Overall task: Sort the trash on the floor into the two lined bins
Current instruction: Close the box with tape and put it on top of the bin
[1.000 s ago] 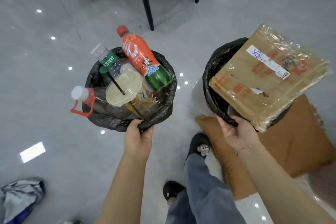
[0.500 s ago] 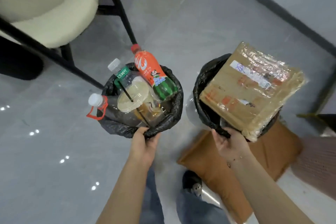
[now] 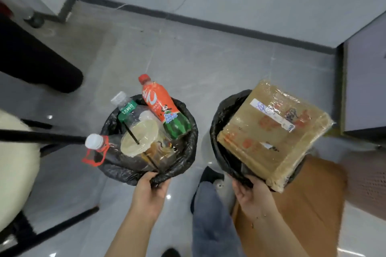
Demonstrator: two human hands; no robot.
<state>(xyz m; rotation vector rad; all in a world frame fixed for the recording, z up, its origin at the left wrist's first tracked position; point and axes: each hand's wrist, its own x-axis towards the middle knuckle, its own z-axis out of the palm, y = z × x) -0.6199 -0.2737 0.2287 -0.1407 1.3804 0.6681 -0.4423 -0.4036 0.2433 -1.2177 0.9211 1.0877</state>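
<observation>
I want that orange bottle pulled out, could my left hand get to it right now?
Probably not as things stand: the left hand grips the bottle bin's liner. The orange bottle itself lies on top, uncovered, so once freed the way looks open.

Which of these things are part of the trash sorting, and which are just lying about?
Part of the job:
left bin
right bin
bottles
cup
cardboard
left hand
right hand

Just around:
chair
cable
brown sheet

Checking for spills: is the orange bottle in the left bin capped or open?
Capped. The orange bottle leans on the left bin rim, its red cap still on the neck.
</observation>
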